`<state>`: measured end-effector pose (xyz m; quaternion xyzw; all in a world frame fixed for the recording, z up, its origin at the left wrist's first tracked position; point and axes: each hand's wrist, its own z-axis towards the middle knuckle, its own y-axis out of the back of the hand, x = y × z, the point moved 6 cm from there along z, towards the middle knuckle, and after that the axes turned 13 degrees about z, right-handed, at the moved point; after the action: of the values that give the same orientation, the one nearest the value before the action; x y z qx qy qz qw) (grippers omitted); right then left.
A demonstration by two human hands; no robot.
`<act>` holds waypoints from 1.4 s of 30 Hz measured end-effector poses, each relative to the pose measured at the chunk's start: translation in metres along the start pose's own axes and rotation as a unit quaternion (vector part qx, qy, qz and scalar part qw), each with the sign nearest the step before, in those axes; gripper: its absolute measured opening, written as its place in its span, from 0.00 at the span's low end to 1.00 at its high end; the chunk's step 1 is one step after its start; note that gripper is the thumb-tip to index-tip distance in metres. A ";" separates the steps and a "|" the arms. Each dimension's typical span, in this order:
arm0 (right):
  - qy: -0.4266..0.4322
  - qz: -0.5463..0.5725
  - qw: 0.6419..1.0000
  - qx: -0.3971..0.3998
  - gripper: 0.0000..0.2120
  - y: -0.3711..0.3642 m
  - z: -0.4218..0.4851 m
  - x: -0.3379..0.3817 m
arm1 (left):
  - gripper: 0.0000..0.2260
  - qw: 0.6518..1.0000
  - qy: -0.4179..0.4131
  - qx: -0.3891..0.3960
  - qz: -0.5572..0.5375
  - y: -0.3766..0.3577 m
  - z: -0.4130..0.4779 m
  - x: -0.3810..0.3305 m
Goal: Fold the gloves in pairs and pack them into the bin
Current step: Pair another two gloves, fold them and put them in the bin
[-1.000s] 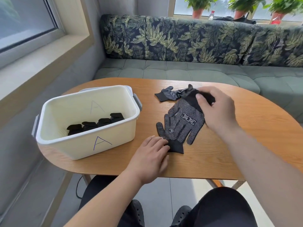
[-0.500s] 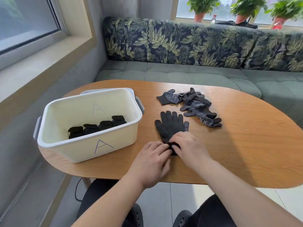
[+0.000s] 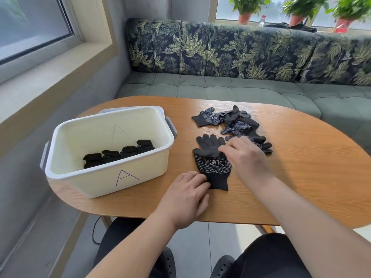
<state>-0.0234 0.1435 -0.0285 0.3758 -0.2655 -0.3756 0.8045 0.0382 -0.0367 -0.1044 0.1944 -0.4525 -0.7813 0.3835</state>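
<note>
My right hand (image 3: 248, 157) has slid up from the cuff to the palm of the stacked gloves (image 3: 213, 159), fingers spread flat and gripping nothing. My left hand (image 3: 187, 194) lies loosely open, fingertips pressing the cuff against the table (image 3: 301, 173). Folded pairs (image 3: 118, 153) sit in the bin (image 3: 108, 157); loose gloves (image 3: 232, 123) lie behind.

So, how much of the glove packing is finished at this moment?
Done: four folded bundles lie inside the bin. In hand: the left hand pins a stacked pair at the cuff while the right hand works it. Left: the loose pile.
</note>
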 end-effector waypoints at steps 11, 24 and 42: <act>-0.087 0.059 0.994 0.025 0.08 -0.039 -0.052 0.029 | 0.14 1.000 0.005 0.005 0.011 0.002 0.000 -0.001; -0.113 0.087 0.990 -0.005 0.08 -0.041 -0.058 0.044 | 0.11 1.000 0.003 0.009 0.000 0.004 -0.001 -0.002; -0.052 0.008 0.998 0.018 0.09 -0.045 -0.069 0.050 | 0.10 1.000 0.006 0.002 0.001 0.005 -0.001 -0.002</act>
<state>0.0362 0.1111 -0.0975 0.3679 -0.3171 -0.3833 0.7857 0.0422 -0.0377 -0.1009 0.1992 -0.4524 -0.7787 0.3865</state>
